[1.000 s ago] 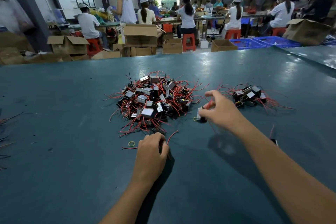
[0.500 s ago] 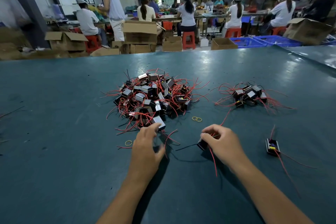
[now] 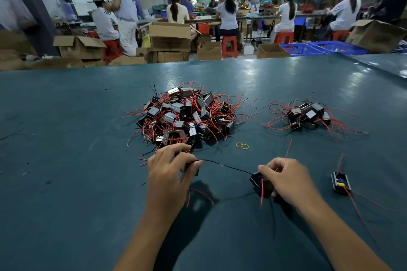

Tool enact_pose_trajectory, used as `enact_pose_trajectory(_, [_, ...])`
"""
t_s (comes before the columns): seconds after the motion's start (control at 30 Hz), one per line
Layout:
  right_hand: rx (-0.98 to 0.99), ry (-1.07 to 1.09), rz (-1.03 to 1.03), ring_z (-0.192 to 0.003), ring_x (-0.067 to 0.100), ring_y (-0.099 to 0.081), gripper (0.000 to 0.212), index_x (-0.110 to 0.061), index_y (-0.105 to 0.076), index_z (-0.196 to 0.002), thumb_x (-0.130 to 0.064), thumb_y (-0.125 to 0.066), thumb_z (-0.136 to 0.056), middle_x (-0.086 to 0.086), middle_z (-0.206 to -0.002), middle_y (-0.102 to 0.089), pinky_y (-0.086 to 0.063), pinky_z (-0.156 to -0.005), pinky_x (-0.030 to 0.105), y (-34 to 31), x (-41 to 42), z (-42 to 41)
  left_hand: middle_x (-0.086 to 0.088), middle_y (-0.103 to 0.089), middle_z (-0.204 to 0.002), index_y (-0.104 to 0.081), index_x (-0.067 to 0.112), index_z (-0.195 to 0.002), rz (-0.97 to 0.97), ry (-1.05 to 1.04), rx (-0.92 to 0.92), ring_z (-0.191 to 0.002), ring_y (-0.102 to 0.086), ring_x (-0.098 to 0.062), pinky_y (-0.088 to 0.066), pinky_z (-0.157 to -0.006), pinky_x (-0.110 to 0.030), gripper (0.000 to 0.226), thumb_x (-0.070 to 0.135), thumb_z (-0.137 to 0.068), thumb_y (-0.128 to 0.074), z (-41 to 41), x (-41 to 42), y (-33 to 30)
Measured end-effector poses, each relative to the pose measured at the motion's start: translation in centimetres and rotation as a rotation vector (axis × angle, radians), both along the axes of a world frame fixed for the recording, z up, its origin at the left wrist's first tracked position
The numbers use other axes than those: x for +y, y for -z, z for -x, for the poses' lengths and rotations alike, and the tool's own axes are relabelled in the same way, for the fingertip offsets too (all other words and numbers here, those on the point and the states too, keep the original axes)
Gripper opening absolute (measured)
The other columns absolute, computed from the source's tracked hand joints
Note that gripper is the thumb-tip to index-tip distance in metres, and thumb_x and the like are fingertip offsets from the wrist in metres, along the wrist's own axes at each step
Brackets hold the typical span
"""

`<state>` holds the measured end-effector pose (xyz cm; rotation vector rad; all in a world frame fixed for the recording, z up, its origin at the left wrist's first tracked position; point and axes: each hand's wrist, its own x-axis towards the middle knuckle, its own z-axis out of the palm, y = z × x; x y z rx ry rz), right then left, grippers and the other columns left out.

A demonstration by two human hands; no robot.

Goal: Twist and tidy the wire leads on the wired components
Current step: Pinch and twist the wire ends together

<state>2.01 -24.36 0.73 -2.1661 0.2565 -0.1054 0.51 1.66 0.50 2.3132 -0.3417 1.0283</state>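
The step in hand looks like the start of a twist on one unit: the right hand (image 3: 290, 179) grips a small black component (image 3: 261, 183), fingers curled round it, while the left hand (image 3: 169, 174) pinches the far end of its thin black lead (image 3: 229, 167), which runs taut between the two hands. The left hand also seems to hold a second dark piece under its fingers, though that is too hidden to be sure. A red lead (image 3: 262, 193) hangs loose from the held component.

Taking the big pile (image 3: 187, 116) as the landmark, the held component sits nearer the person and off to the pile's right, low over the teal counter (image 3: 66, 160). A smaller pile (image 3: 306, 115) lies well to the right of the big pile, and a lone component (image 3: 340, 182) with trailing red wires rests further right of the held one. Two yellow rubber bands (image 3: 242, 145) lie just beside the big pile's near right edge.

The next move likely calls for gathering the red lead alongside the black one and rolling them together between the fingers while the right hand keeps the body steady.

The component is a small dark block with a coloured spot on its face; its leads are thin, springy and untwisted.
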Motion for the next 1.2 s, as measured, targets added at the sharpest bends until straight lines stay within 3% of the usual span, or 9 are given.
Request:
enact_pose_trajectory(0.17, [-0.024, -0.01, 0.129, -0.045, 0.008, -0.056, 0.028, -0.017, -0.068, -0.062, -0.037, -0.073, -0.082, -0.004, -0.052, -0.062, -0.042, -0.046, 0.023, 0.1, 0.3, 0.3, 0.007, -0.065, -0.068, -0.064, 0.022, -0.08, 0.386, 0.376, 0.298, -0.061, -0.062, -0.007, -0.047, -0.063, -0.017, 0.018, 0.032, -0.094, -0.063, 1.7, -0.4, -1.3])
enact_pose_trajectory(0.4, [-0.017, -0.003, 0.423, -0.067, 0.013, -0.06, 0.025, -0.026, -0.061, -0.066, -0.043, -0.071, -0.081, -0.009, -0.063, -0.062, -0.047, -0.057, 0.031, 0.3, -0.2, 0.3, -0.014, -0.055, -0.063, -0.065, 0.01, -0.08, 0.936, 0.578, 1.145, -0.042, -0.052, -0.024, -0.044, -0.044, -0.024, 0.026, 0.036, -0.083, -0.066, 1.3, 0.1, -1.2])
enact_pose_trajectory(0.57, [-0.041, 0.026, 0.442, -0.07, 0.015, -0.06, 0.025, -0.027, -0.06, -0.067, -0.045, -0.07, -0.081, -0.01, -0.064, -0.062, -0.048, -0.06, 0.032, 0.7, -0.3, 0.1, -0.014, -0.059, -0.068, -0.072, 0.013, -0.087, 1.075, 0.544, 1.213, -0.049, -0.054, -0.024, -0.046, -0.046, -0.027, 0.046, 0.058, -0.083, -0.065, 0.7, 0.9, -0.8])
enact_pose_trajectory(0.7, [-0.07, 0.039, 0.396, -0.068, 0.017, -0.059, 0.024, -0.022, -0.06, -0.066, -0.035, -0.071, -0.083, -0.004, -0.063, -0.062, -0.047, -0.06, 0.033, 1.1, -0.5, -0.2, -0.017, -0.063, -0.077, -0.068, 0.009, -0.107, 1.07, 0.653, 1.127, -0.059, -0.059, -0.022, -0.05, -0.054, -0.03, 0.066, 0.065, -0.072, -0.075, 0.7, 1.8, -1.1])
enact_pose_trajectory(0.8, [-0.122, 0.064, 0.344, -0.061, 0.008, -0.057, 0.023, -0.021, -0.061, -0.067, -0.03, -0.072, -0.084, -0.008, -0.06, -0.06, -0.039, -0.052, 0.025, 1.2, -0.6, -0.3, -0.017, -0.067, -0.106, -0.055, 0.007, -0.131, 0.892, 0.881, 1.145, -0.076, -0.062, -0.016, -0.05, -0.063, -0.025, 0.074, 0.046, -0.074, -0.081, 1.5, 3.0, -1.7])
enact_pose_trajectory(0.9, [-0.148, 0.097, 0.28, -0.058, 0.014, -0.061, 0.022, -0.02, -0.06, -0.068, -0.028, -0.072, -0.086, -0.006, -0.061, -0.062, -0.046, -0.054, 0.029, 1.2, -0.9, -0.6, -0.016, -0.058, -0.134, -0.05, 0.015, -0.14, 0.608, 1.05, 1.188, -0.107, -0.057, -0.023, -0.051, -0.079, -0.028, 0.069, 0.019, -0.079, -0.081, 2.7, 3.9, -2.7])
enact_pose_trajectory(1.0, [-0.157, 0.1, 0.274, -0.059, 0.012, -0.06, 0.022, -0.019, -0.06, -0.069, -0.026, -0.072, -0.086, -0.005, -0.061, -0.062, -0.043, -0.053, 0.026, 1.4, -1.1, -0.7, -0.008, -0.062, -0.13, -0.055, 0.025, -0.134, 0.392, 0.945, 1.186, -0.11, -0.061, -0.024, -0.051, -0.084, -0.031, 0.064, 0.004, -0.079, -0.082, 3.2, 3.2, -3.0])
enact_pose_trajectory(1.1, [-0.165, 0.093, 0.3, -0.063, 0.009, -0.057, 0.018, -0.019, -0.061, -0.074, -0.026, -0.073, -0.085, -0.006, -0.064, -0.062, -0.035, -0.052, 0.019, 1.5, -1.0, -0.8, 0.003, -0.067, -0.116, -0.054, 0.035, -0.128, 0.171, 0.825, 1.199, -0.095, -0.064, -0.015, -0.05, -0.078, -0.026, 0.059, 0.024, -0.079, -0.085, 3.8, 1.7, -2.7])
enact_pose_trajectory(1.2, [-0.145, 0.077, 0.301, -0.07, 0.018, -0.059, 0.016, -0.017, -0.064, -0.091, -0.031, -0.072, -0.086, -0.003, -0.069, -0.062, -0.038, -0.057, 0.027, 1.2, -1.0, -0.8, 0.004, -0.069, -0.103, -0.058, 0.033, -0.117, 0.136, 0.728, 1.114, -0.083, -0.063, -0.009, -0.051, -0.071, -0.025, 0.033, 0.03, -0.088, -0.075, 3.9, 0.8, -2.6])
